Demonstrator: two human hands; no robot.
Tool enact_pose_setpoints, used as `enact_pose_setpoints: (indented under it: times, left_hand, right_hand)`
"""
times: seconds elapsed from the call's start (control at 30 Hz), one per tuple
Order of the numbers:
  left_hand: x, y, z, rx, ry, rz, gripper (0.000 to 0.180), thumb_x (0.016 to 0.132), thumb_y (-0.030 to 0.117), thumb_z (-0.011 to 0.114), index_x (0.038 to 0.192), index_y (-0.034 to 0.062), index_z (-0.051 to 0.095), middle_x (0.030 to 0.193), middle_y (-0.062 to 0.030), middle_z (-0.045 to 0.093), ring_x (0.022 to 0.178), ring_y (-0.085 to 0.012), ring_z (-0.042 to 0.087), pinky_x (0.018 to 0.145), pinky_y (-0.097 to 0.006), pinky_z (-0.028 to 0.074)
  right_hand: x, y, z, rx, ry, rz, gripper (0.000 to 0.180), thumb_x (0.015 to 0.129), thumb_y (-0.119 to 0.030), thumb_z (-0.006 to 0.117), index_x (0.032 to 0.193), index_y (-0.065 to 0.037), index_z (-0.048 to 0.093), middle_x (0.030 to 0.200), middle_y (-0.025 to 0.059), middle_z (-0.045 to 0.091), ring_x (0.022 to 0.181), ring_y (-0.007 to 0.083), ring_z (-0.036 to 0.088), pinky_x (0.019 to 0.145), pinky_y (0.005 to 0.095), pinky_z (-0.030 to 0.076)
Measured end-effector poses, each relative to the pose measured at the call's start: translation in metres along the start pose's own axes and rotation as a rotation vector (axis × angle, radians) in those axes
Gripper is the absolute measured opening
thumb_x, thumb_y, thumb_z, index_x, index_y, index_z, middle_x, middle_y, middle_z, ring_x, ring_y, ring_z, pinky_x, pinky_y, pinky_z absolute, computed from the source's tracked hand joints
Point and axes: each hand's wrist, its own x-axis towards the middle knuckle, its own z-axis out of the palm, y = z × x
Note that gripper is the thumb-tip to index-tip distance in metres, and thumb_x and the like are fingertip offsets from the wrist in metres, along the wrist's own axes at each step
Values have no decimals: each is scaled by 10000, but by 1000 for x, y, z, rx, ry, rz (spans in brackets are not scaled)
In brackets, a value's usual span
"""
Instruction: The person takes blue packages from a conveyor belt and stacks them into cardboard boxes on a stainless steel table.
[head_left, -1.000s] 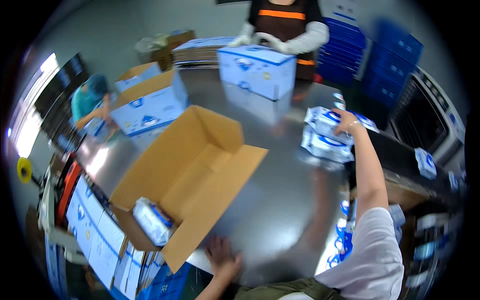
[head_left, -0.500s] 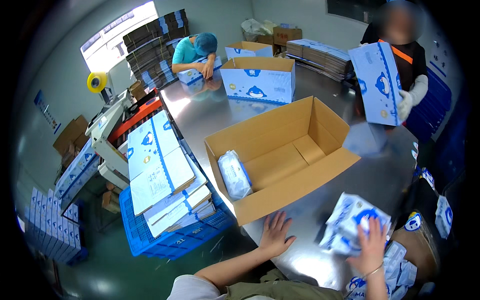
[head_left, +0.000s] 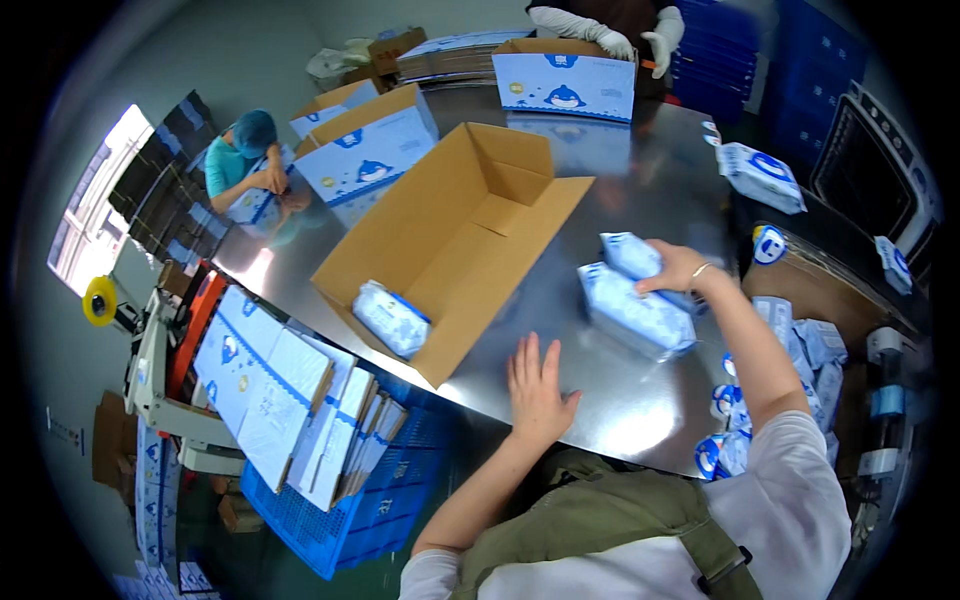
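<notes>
My left hand (head_left: 540,395) lies flat on the metal table (head_left: 625,410), fingers spread and holding nothing. It rests near the close corner of an open cardboard box (head_left: 470,255), whose brown inside faces up. One white-and-blue wipes pack (head_left: 392,320) sits in the box's near left end. To the box's right, my right hand (head_left: 678,272) is closed around a soft wipes pack (head_left: 628,252). A second wipes pack (head_left: 635,312) lies against it on the near side. Whether my fingers also grip that second one is hidden.
Flattened cartons (head_left: 265,390) fill a blue crate (head_left: 345,530) at left, beside a tape machine (head_left: 160,370). Two more open boxes stand farther back. A co-worker's gloved hands (head_left: 630,45) are at another box (head_left: 565,85). More packs (head_left: 800,340) lie in a carton at right.
The view has turned to the right. My right hand has gone from spread on the packs to gripping one. The co-worker's box, held up before, now stands on the table.
</notes>
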Motion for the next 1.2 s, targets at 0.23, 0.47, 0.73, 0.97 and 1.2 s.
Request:
enact_pose_setpoints:
  times: [0.23,0.47,0.73,0.97,1.2]
  left_hand:
    - [31,10,-48,262,-234,174,897,634,235,784,1409,61,367,1476,-260,297,1386,-395,280,1101,-620,152]
    - [20,0,-64,477,-352,115,875,654,208,759,1392,-8,341,1462,-275,309,1382,-420,276,1100,-631,127]
    - [80,47,-50,-98,-562,287,1118,508,533,855,1426,96,391,1524,-255,204,1424,-445,138,1105,-626,44]
    - [109,47,-3,147,-400,248,610,763,541,661,1150,73,605,1127,-120,582,1190,-345,468,1078,-626,134]
    - [113,48,-7,91,-380,231,581,777,554,641,1105,75,622,1100,-111,592,1138,-321,501,1068,-604,175]
  right_hand:
    - [-38,-95,59,-48,-153,-319,972,630,-704,688,1349,-99,438,1018,232,662,971,402,631,821,429,507]
    - [-49,-101,57,63,-269,-381,906,675,-533,727,1375,-66,394,1045,256,644,978,408,624,858,426,498]
    - [-34,87,-73,-217,601,-137,760,624,-205,827,1298,-84,496,1336,156,486,1246,336,449,1028,464,371]
    - [-53,259,-203,-645,648,585,1085,546,-65,823,1465,-259,280,1541,99,251,1439,296,195,1139,563,176]
    - [38,210,-198,-523,560,411,933,453,-123,862,1312,-242,518,1351,107,511,1297,285,434,1133,506,233]
